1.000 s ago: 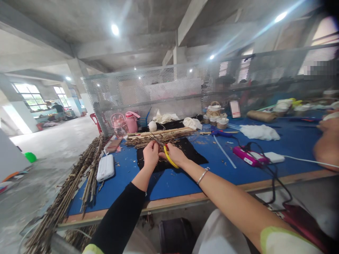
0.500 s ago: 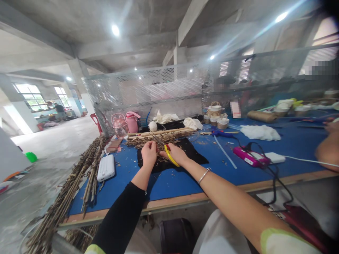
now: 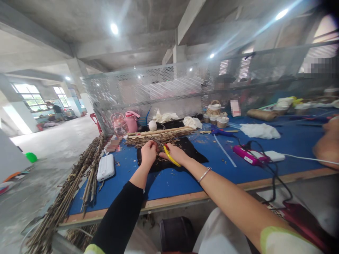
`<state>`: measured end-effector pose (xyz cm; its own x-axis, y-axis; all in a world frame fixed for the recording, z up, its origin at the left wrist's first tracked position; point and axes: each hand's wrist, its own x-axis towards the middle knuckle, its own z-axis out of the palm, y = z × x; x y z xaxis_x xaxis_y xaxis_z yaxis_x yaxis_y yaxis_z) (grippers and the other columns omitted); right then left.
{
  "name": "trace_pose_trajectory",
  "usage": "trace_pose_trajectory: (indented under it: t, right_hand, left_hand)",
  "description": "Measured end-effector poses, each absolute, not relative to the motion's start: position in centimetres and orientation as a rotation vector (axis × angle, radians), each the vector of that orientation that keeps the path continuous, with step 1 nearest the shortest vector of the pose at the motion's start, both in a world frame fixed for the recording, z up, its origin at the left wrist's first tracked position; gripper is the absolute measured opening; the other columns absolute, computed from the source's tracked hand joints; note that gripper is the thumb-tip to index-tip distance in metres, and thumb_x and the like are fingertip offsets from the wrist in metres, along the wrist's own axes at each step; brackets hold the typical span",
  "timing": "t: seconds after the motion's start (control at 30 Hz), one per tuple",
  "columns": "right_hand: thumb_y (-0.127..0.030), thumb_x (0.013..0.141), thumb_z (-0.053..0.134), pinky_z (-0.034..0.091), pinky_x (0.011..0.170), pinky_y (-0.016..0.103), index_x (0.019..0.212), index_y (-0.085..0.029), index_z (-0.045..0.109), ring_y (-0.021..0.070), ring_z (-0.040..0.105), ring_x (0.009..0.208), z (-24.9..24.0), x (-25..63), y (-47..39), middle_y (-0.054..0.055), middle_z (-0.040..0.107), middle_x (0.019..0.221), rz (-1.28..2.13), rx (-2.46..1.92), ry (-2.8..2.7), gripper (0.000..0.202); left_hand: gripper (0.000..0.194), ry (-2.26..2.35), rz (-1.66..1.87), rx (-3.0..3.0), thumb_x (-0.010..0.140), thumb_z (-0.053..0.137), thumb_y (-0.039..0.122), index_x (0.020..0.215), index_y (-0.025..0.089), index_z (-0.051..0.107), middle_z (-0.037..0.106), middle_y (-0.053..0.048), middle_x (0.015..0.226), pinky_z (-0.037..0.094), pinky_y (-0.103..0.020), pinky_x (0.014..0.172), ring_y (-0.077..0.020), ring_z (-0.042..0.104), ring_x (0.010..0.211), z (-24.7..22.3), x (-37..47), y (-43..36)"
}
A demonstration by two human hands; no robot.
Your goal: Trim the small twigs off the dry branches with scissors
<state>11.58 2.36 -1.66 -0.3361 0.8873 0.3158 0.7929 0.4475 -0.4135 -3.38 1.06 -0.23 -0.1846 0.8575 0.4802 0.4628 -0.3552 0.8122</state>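
Observation:
Yellow-handled scissors [image 3: 171, 157] are in my right hand [image 3: 177, 154], with the blades pointing up and left toward my other hand. The fingers of my left hand [image 3: 148, 152] are pinched together near the blade tips; what they hold is too small to make out. Both hands are above a black cloth [image 3: 194, 152] strewn with dry plant bits. Just behind them lies a pile of dry brown stems [image 3: 137, 141] on the blue table [image 3: 169, 183].
A white power bank [image 3: 106, 168] and long dry stalks [image 3: 71, 183] lie at the left. Behind stand a pink bottle [image 3: 131, 122] and small pots [image 3: 221, 121]. At the right are a magenta device [image 3: 249, 155] with cables, white cloth [image 3: 259, 131] and another person's arm [image 3: 327, 144].
The hands and scissors have barely moved. At the right edge, the other person's arm has shifted slightly to the left.

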Motion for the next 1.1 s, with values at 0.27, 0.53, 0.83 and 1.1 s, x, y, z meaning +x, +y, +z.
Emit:
trace_pose_trajectory:
  t: [0.27, 0.53, 0.83, 1.1]
  right_hand:
    - [-0.067, 0.069, 0.051, 0.031, 0.056, 0.024, 0.088, -0.020, 0.051, 0.0218, 0.060, 0.075, -1.4, 11.6, 2.1, 0.008, 0.063, 0.081, 0.200, -1.489, -2.212, 0.051]
    - [-0.069, 0.068, 0.048, 0.032, 0.057, 0.024, 0.087, -0.019, 0.050, 0.0217, 0.059, 0.074, -1.0, 12.1, 2.4, 0.008, 0.062, 0.079, 0.128, -1.524, -2.184, 0.054]
    - [-0.071, 0.076, 0.031, 0.034, 0.052, 0.024, 0.070, -0.020, 0.043, 0.0140, 0.048, 0.057, -0.3, 13.7, 5.0, 0.001, 0.050, 0.061, 0.518, -1.250, -1.910, 0.052]
    - [-0.074, 0.072, 0.032, 0.024, 0.038, 0.020, 0.068, -0.020, 0.040, 0.0057, 0.026, 0.037, 1.4, 16.3, 8.3, -0.007, 0.034, 0.049, 0.896, -1.189, -1.723, 0.055]
  left_hand:
    - [0.022, 1.594, 1.495, 1.825, 0.076, 0.045, 0.028, 0.068, 0.016, 0.062, 0.059, -0.001, 0.057, 0.035, -0.022, 0.054, -0.0119, 0.049, 0.053, 0.1, -3.5, 0.9]
    - [0.016, 1.766, 1.264, 1.827, 0.071, 0.054, 0.025, 0.074, 0.014, 0.066, 0.065, -0.005, 0.067, 0.040, -0.025, 0.065, -0.0149, 0.056, 0.064, -0.4, -4.2, 1.6]
    - [0.027, 2.052, 1.116, 1.838, 0.075, 0.054, 0.026, 0.098, 0.015, 0.064, 0.067, -0.008, 0.092, 0.042, -0.027, 0.081, -0.0184, 0.060, 0.088, -0.5, -7.7, 4.5]
    - [0.023, 1.840, 0.820, 2.349, 0.078, 0.051, 0.027, 0.090, 0.019, 0.068, 0.068, -0.006, 0.091, 0.042, -0.026, 0.082, -0.0179, 0.059, 0.086, 1.7, -8.2, 6.5]
